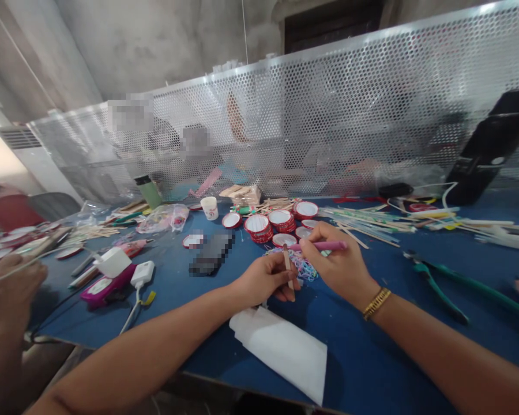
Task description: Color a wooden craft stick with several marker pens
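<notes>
My left hand [259, 282] pinches a flat wooden craft stick [288, 266], held upright above the table. In my right hand [339, 265], which wears a gold bracelet at the wrist, is a pink pen [334, 246]. The pen's tip end lies close to the stick's upper end; whether they touch, I cannot tell. Just behind both hands is a pile of colourful small bands [305, 266]. Red-rimmed round pieces with white tops [257, 223] stand in stacks beyond it. Under my left wrist lies a folded white paper [285, 351].
Green-handled pliers [441, 288] lie at the right. A dark phone [211, 253], a paper cup [209, 208] and a purple power strip [106, 287] with white plugs are to the left. A perforated metal screen [328, 115] spans the back. Another person's hand [12, 288] is at far left.
</notes>
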Demonstrator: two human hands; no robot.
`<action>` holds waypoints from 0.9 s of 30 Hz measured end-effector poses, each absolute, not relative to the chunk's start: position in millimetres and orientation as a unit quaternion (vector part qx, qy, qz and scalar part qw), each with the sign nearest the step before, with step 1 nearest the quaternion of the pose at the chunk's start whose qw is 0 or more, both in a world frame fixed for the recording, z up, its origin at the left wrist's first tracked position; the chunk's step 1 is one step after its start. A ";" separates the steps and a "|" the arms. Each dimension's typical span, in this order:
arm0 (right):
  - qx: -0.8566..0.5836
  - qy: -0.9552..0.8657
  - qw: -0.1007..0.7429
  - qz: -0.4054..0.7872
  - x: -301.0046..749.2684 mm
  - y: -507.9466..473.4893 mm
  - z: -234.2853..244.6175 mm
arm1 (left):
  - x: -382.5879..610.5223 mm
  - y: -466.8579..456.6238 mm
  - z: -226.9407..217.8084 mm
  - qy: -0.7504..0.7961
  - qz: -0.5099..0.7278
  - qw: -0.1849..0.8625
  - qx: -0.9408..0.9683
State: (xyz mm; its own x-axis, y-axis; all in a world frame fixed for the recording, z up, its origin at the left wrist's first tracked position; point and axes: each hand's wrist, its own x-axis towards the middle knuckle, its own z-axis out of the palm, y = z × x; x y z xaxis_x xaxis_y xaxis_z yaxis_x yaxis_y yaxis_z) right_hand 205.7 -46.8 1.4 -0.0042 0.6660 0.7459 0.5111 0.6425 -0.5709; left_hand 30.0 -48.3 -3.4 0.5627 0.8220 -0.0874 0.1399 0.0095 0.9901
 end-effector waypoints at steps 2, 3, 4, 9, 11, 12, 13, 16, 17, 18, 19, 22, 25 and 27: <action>-0.419 -0.702 0.573 0.056 206.6 -46.9 3.1 | 30.2 -48.7 -2.5 0.375 0.281 0.601 0.647; -0.419 -0.700 0.576 0.054 206.9 -47.4 4.1 | 30.3 -48.8 -2.2 0.376 0.281 0.600 0.648; -0.417 -0.697 0.581 0.054 207.0 -48.0 5.0 | 30.3 -48.8 -2.1 0.378 0.281 0.599 0.647; -0.405 -0.700 0.583 0.077 205.2 -49.2 3.5 | 30.5 -48.2 -3.5 0.379 0.285 0.605 0.640; -0.410 -0.703 0.575 0.081 205.2 -47.9 1.9 | 30.6 -48.5 -3.3 0.377 0.285 0.604 0.642; -0.415 -0.703 0.572 0.078 205.5 -47.3 1.6 | 30.6 -48.7 -3.0 0.377 0.284 0.603 0.643; -0.419 -0.702 0.571 0.074 205.9 -46.9 1.6 | 30.6 -49.0 -2.6 0.377 0.283 0.602 0.644; -0.418 -0.697 0.579 0.068 206.4 -47.1 2.7 | 30.5 -49.4 -2.0 0.377 0.280 0.602 0.646; -0.416 -0.695 0.582 0.072 206.3 -47.4 3.0 | 30.4 -49.2 -2.2 0.377 0.282 0.603 0.644; -0.413 -0.695 0.583 0.077 206.0 -47.8 3.0 | 30.3 -49.0 -2.5 0.377 0.283 0.604 0.642; -0.410 -0.697 0.582 0.083 205.6 -47.9 2.8 | 30.2 -48.7 -3.0 0.377 0.284 0.605 0.641; -0.409 -0.706 0.572 0.083 205.3 -47.4 1.8 | 30.1 -47.8 -4.0 0.377 0.285 0.605 0.641; -0.415 -0.703 0.575 0.062 205.8 -47.0 1.9 | 30.2 -47.8 -3.5 0.380 0.282 0.601 0.644; -0.413 -0.697 0.584 0.058 205.9 -47.5 2.6 | 30.3 -48.3 -2.8 0.379 0.281 0.599 0.647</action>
State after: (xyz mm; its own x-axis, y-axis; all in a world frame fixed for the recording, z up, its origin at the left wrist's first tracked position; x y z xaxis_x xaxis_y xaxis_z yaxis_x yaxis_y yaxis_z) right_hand 205.9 -47.5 2.6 0.0220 0.6424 0.7661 0.5077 0.6529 -0.5621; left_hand 30.3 -48.3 -2.8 0.5547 0.8270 -0.0919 0.1546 0.0060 0.9880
